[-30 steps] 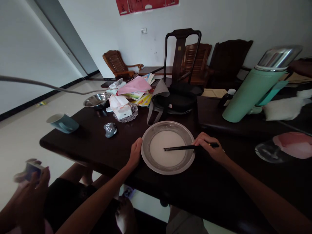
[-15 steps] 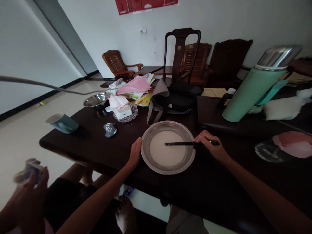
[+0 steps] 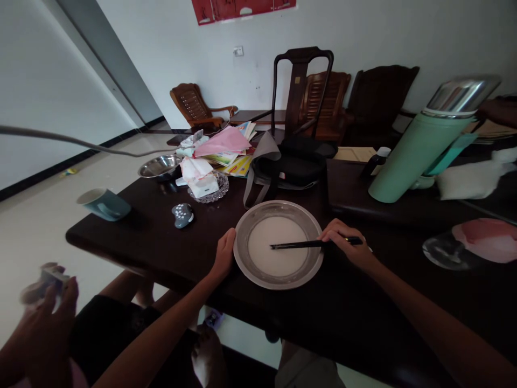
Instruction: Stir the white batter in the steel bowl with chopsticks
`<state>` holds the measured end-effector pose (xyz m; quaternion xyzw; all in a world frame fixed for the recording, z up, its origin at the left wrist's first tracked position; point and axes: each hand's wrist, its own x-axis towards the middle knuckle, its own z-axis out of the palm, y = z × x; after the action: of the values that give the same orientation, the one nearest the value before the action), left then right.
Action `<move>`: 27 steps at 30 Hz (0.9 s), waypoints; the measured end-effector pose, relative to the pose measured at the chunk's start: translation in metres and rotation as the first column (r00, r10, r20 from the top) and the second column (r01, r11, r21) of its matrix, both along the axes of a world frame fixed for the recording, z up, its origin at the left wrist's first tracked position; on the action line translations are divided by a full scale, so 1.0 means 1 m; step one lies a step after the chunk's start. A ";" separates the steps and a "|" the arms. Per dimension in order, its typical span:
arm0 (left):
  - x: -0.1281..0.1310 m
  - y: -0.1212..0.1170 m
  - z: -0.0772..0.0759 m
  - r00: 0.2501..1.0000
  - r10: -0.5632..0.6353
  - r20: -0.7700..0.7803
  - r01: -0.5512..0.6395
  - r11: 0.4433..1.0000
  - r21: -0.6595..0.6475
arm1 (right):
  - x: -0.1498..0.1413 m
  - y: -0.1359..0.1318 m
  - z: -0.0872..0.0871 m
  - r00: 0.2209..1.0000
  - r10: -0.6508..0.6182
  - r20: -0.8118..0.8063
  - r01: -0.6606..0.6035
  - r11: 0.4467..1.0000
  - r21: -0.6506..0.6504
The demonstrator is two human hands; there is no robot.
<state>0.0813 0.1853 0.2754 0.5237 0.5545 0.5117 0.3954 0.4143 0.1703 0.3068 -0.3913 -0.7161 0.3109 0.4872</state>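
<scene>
A round metal basin (image 3: 278,282) stands on the dark table, with a milky white liquid (image 3: 278,264) in its bottom. My left hand (image 3: 224,252) is closed on the basin's left rim; its fingertips are partly hidden. In my right hand (image 3: 346,245), above the right rim, is a pair of black chopsticks (image 3: 299,244) with gold-coloured bands. They lie nearly level, pointing left, with their tips at the liquid near the middle of the basin. Whether the tips are dipped in, I cannot tell.
At left are a blue-grey mug (image 3: 104,205), a grey spotted object (image 3: 183,215), a steel bowl (image 3: 159,167) and a tissue pack (image 3: 202,183). A black bag (image 3: 299,170) lies behind the basin. A green thermos (image 3: 420,156) stands right. Another person's hands (image 3: 48,323) hold something blurred at lower left.
The chopsticks have shifted slightly, their tips moving a little left and toward me over the liquid. My left hand and the basin have stayed in place.
</scene>
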 end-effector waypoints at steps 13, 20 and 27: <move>-0.001 0.001 -0.002 1.000 -0.004 -0.015 0.004 1.000 0.008 | 0.001 0.000 0.000 0.999 -0.048 0.008 0.048 0.999 -0.007; 0.000 0.000 0.000 1.000 0.001 -0.011 -0.002 1.000 -0.013 | 0.000 0.000 -0.001 1.000 -0.024 0.002 0.024 1.000 -0.013; 0.001 0.000 0.002 1.000 0.002 -0.023 -0.002 1.000 -0.010 | 0.000 0.000 -0.002 0.999 -0.033 -0.025 0.033 0.999 -0.016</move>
<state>0.0818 0.1851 0.2772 0.5272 0.5620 0.5033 0.3910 0.4144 0.1705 0.3049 -0.4030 -0.7009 0.3133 0.4982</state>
